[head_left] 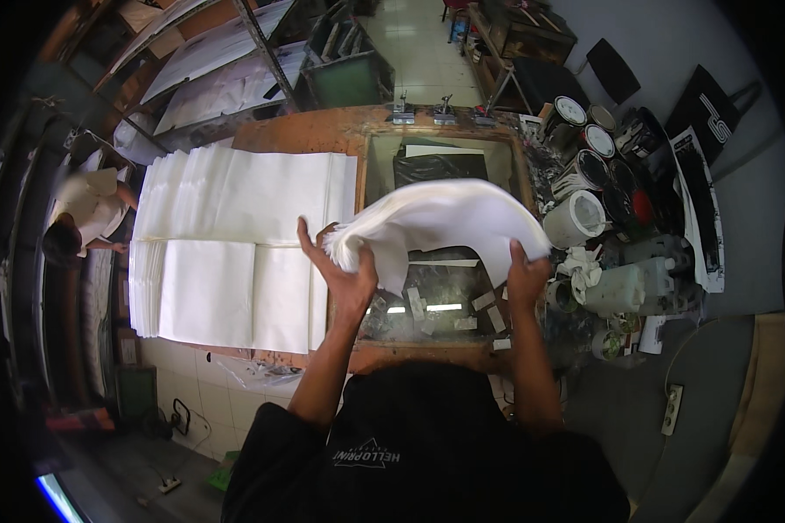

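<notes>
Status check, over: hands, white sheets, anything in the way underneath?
Left hand and right hand gripping opposite ends of white sheet stack. Stack arched over glass panel. Underneath: small pale pieces scattered on the glass.

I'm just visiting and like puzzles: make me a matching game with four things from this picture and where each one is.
Things:
1. held sheaf of white sheets
2. fanned-out white sheets
3. metal clamps
4. white bucket

Places:
A. at the far edge of the wooden table
B. to the right of the right hand
C. arched between the two hands
D. lying overlapped, to the left of the left hand

Right pairs: 1-C, 2-D, 3-A, 4-B
</notes>
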### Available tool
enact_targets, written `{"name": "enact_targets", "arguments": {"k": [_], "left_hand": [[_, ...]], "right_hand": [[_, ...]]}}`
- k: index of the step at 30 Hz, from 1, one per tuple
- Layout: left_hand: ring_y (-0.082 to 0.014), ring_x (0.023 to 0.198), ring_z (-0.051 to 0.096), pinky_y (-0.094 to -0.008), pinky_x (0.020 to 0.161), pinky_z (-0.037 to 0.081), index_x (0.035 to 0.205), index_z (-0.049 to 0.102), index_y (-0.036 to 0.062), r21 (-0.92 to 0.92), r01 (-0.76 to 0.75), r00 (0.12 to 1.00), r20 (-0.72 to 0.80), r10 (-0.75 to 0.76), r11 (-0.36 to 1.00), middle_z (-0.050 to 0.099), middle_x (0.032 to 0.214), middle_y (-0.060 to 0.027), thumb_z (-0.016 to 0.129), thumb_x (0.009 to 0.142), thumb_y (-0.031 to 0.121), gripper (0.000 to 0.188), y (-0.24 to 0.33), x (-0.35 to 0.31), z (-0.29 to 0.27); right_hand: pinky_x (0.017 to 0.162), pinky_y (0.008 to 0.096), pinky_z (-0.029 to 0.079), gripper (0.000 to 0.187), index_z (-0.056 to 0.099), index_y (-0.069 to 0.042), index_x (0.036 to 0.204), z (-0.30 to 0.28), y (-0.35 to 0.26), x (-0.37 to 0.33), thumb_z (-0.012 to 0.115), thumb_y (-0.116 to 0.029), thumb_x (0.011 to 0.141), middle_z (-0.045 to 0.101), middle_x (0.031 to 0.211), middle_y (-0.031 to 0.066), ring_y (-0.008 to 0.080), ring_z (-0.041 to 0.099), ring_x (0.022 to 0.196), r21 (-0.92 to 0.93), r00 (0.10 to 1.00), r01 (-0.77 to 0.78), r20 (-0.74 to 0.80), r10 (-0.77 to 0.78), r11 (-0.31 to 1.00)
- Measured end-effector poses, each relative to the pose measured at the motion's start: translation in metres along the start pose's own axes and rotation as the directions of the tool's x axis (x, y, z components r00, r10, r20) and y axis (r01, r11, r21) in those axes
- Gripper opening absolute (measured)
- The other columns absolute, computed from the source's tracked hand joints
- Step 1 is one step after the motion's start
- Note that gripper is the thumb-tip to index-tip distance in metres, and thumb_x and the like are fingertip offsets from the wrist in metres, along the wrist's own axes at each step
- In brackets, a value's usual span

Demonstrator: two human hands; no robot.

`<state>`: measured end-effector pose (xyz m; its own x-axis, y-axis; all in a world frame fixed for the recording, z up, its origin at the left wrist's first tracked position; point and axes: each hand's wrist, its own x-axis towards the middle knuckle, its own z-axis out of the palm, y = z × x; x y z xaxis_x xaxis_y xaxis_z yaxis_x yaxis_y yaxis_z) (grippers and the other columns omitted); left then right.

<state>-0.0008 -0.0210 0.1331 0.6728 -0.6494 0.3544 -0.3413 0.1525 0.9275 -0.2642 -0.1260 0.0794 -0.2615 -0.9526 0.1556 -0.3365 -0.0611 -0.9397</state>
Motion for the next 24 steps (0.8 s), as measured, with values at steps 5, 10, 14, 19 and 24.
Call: {"name": "enact_targets", "arguments": {"k": [5, 10, 14, 19, 24], "left_hand": [[-0.0388, 0.134, 0.042, -0.0471, 0.116, 0.031, 0.159, 0.001, -0.0022, -0.028, 0.064, 0.976, 0.209, -0.057, 0.998, 0.034, 0.146, -0.0311, 0.075, 0.074, 0.013, 0.113, -0.034, -0.031, -0.005], [-0.0309, 0.122, 0.052, -0.0408, 0.104, 0.045, 0.155, 0.017, 0.0002, -0.137, 0.109, 0.994, 0.005, -0.110, 0.984, 0.045, 0.134, -0.0253, 0.060, 0.083, -0.005, 0.084, -0.035, -0.009, -0.002], [-0.0349, 0.127, 0.048, -0.0460, 0.109, 0.040, 0.157, 0.012, -0.0013, -0.162, 0.137, 0.991, 0.032, -0.133, 0.977, 0.041, 0.140, -0.0258, 0.070, 0.083, 0.007, 0.095, -0.009, -0.011, -0.015], [-0.0357, 0.132, 0.043, -0.0453, 0.113, 0.035, 0.154, 0.014, -0.0053, 0.114, 0.027, 0.991, 0.126, -0.042, 0.993, 0.040, 0.142, -0.0266, 0.071, 0.079, 0.008, 0.095, -0.067, -0.007, -0.013], [-0.0334, 0.118, 0.059, -0.0434, 0.101, 0.050, 0.140, 0.038, -0.0063, 0.062, 0.513, 0.824, 0.243, -0.512, 0.856, 0.055, 0.130, -0.0246, 0.075, 0.078, 0.010, 0.074, -0.077, 0.052, -0.027]], "right_hand": [[0.085, 0.0416, 0.054, 0.030, 0.069, 0.008, 0.110, -0.003, 0.038, -0.023, 0.075, -0.011, 0.088, 0.074, 0.100, 0.0199, 0.0288, 0.072, 0.094, 0.121, 0.999, -0.044, 0.010, 0.043, 0.992], [0.086, 0.0412, 0.055, 0.035, 0.069, 0.008, 0.110, -0.013, -0.002, -0.015, 0.079, -0.016, 0.087, 0.074, 0.101, 0.0195, 0.0301, 0.072, 0.094, 0.087, 0.997, -0.078, 0.003, 0.078, 0.993], [0.089, 0.0417, 0.054, 0.047, 0.068, 0.009, 0.112, -0.022, -0.005, -0.028, 0.085, -0.024, 0.082, 0.073, 0.106, 0.0194, 0.0301, 0.071, 0.100, -0.121, 0.997, -0.048, 0.046, 0.054, 0.991], [0.083, 0.0431, 0.054, 0.041, 0.069, 0.005, 0.111, -0.002, 0.040, -0.003, 0.081, -0.024, 0.085, 0.074, 0.101, 0.0205, 0.0325, 0.072, 0.094, -0.057, 0.989, -0.033, 0.140, 0.041, 0.998], [0.072, 0.0382, 0.055, 0.030, 0.073, 0.006, 0.100, -0.007, -0.028, 0.042, 0.077, -0.019, 0.083, 0.075, 0.085, 0.0200, 0.0294, 0.074, 0.075, -0.300, 0.871, 0.060, 0.481, 0.097, 0.952]]}}
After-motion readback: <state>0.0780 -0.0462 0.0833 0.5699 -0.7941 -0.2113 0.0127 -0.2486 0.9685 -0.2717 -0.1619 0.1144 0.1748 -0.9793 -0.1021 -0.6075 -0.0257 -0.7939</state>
